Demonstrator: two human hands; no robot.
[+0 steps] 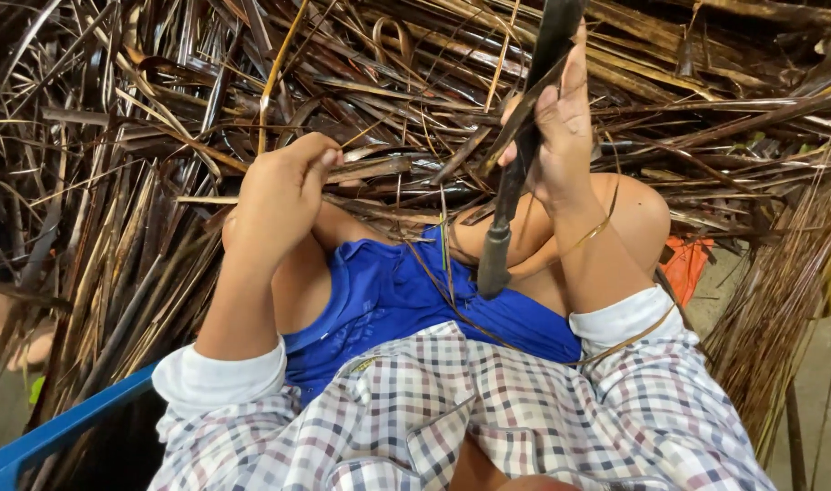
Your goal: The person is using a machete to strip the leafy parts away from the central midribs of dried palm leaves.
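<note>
Dried palm leaf strip, brown and flat, sits pinched in our left hand, and we see it running out level to the right from under the thumb, across the top of the heap toward our other hand. Our left hand is curled tight, fingers folded over the strip's near end, knuckles up, just above our left knee.

Over on the other side, our right hand is wrapped around a long dark knife. We hold it by the blade part, upright and leaning slightly, its top running out of the upper edge of the view and its rounded handle end hanging down over our lap. The fingers are closed on it; the index finger points up along the dark blade. A narrow leaf sliver lies slanted across the blade right at our fingers, touching them.

All around and behind both hands we have a big pile of dried palm fronds, dark brown and straw-coloured, criss-crossed, filling the top and left of the view. A thin curling fibre loops past our right wrist. Below, we see blue shorts, a checked shirt with rolled white cuffs, a blue edge at the bottom left corner, and something orange beside our right knee.
</note>
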